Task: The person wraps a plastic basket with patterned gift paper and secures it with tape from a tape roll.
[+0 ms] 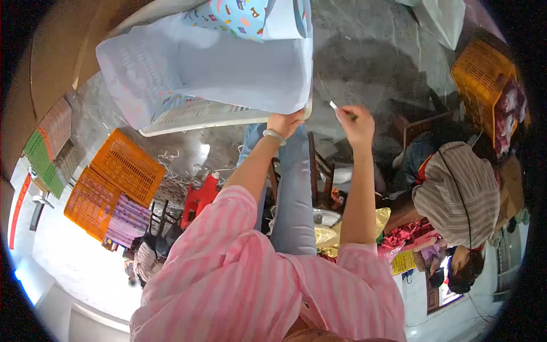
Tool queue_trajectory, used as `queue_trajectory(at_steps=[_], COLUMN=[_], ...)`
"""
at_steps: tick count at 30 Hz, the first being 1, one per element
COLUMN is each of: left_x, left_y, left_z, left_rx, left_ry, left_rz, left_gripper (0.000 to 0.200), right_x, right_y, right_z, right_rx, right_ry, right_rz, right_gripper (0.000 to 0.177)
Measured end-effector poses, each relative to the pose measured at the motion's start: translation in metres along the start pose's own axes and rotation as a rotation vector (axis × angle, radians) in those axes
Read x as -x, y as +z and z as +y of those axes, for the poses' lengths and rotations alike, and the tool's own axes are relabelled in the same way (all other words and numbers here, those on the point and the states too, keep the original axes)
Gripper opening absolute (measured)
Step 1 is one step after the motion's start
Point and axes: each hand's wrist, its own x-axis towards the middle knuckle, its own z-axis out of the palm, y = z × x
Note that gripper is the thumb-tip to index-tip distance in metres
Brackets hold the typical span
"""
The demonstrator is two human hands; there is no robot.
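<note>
A white plastic basket stands in front of me, its slatted side and rim showing. Pale cloth with colourful little prints lies in it and drapes over its edges. My left hand, with a pale bangle at the wrist, is closed around the basket's near right corner, where the cloth edge meets the rim. To the right, apart from the basket, my right hand pinches a small white strip. What the strip is cannot be made out.
Orange crates with folded purple fabric stand at the left, beside a red stool. Another orange crate holds fabric at the upper right. A person in a striped top sits bent at the right. White scraps litter the grey floor.
</note>
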Motion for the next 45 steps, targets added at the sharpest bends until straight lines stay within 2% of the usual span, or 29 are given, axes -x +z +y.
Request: queue_trajectory(at_steps=[1,2,3,4,7,8,9,11,14,15,19,22,24,26,27,29,30,32,33,45], left_x=[-0.002,-0.003,-0.006,-0.015,-0.034,-0.035,-0.036,-0.041,-0.046,-0.046,-0.047,-0.047,-0.047,-0.049,-0.055,-0.061,-0.059,-0.064,-0.068,-0.056], left_y=[0.005,0.009,0.014,0.009,-0.001,0.009,0.02,0.034,0.045,0.047,0.06,0.095,0.109,0.11,0.073,0.056,0.066,0.069,0.07,0.057], left_z=[-0.008,-0.018,-0.026,-0.023,-0.019,-0.025,-0.031,-0.038,-0.046,-0.049,-0.064,-0.088,-0.095,-0.097,-0.059,-0.043,-0.052,-0.051,-0.046,-0.06], left_rx=[0.003,0.129,0.254,0.257,0.292,0.114,-0.066,-0.187,-0.108,-0.06,0.061,0.159,0.326,0.702,0.344,-0.025,0.499,1.021,1.265,1.022], left_ry=[0.007,-0.046,-0.102,-0.101,-0.093,-0.069,-0.057,-0.081,-0.162,-0.195,-0.303,-0.387,-0.435,-0.446,-0.502,-0.545,-0.646,-0.715,-0.839,-0.663], left_rz=[0.005,-0.097,-0.2,-0.199,-0.2,-0.136,-0.071,-0.064,-0.158,-0.19,-0.248,-0.272,-0.215,0.001,-0.186,-0.359,-0.265,-0.15,-0.061,-0.054], left_gripper=[0.028,0.032,0.036,0.036,0.04,0.038,0.036,0.038,0.042,0.043,0.048,0.051,0.053,0.057,0.057,0.056,0.055,0.054,0.05,0.043], right_x=[0.012,0.026,0.04,0.055,0.106,0.122,0.136,0.159,0.18,0.181,0.182,0.183,0.185,0.184,0.184,0.183,0.183,0.183,0.183,0.183], right_y=[-0.008,-0.013,-0.011,-0.003,0.032,0.048,0.056,0.074,0.091,0.094,0.101,0.102,0.102,0.102,0.101,0.099,0.099,0.105,0.107,0.112], right_z=[0.005,0.012,0.024,0.041,0.087,0.1,0.111,0.118,0.123,0.117,0.115,0.115,0.115,0.116,0.114,0.109,0.108,0.115,0.117,0.115], right_rx=[-0.054,-0.104,-0.318,-0.532,-1.15,-1.218,-1.416,-1.496,-1.496,-1.483,-1.539,-1.499,-1.48,-1.443,-1.448,-1.457,-1.413,-1.442,-1.464,-1.426], right_ry=[-0.101,-0.201,0.0,0.203,0.519,0.695,0.655,0.796,0.814,0.861,0.793,0.764,0.739,0.738,0.734,0.771,0.766,0.771,0.779,0.718], right_rz=[0.055,0.107,0.065,0.019,0.089,0.187,0.087,0.126,0.098,0.171,0.117,0.108,0.083,0.079,0.074,0.086,0.097,0.082,0.071,0.086], right_gripper=[0.018,0.015,0.014,0.013,0.018,0.019,0.017,0.017,0.015,0.017,0.013,0.014,0.017,0.018,0.018,0.018,0.018,0.018,0.018,0.011])
